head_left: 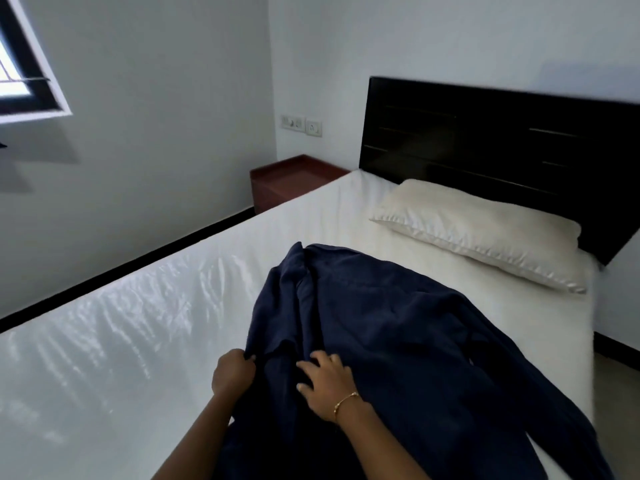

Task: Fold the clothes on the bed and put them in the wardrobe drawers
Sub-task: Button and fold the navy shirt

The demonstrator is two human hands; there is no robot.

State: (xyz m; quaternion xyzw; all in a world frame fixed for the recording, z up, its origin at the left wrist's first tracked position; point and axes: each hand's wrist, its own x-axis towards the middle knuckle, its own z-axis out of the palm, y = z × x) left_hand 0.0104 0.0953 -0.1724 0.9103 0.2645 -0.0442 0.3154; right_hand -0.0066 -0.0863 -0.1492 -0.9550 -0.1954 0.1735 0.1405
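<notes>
A dark navy garment [391, 327] lies spread and rumpled across the white bed [114, 327], reaching from the near edge toward the pillow. My left hand [231, 372] grips the garment's left edge in a closed fist. My right hand [327, 386], with a thin gold bracelet at the wrist, rests on the cloth just to the right, fingers spread and lightly bent. The wardrobe and its drawers are out of view.
A white pillow [485, 230] lies against the black headboard [502, 150] at the back right. A reddish-brown bedside table [294, 178] stands in the corner. The bed's left part is covered in shiny plastic. A window [24, 64] is at the upper left.
</notes>
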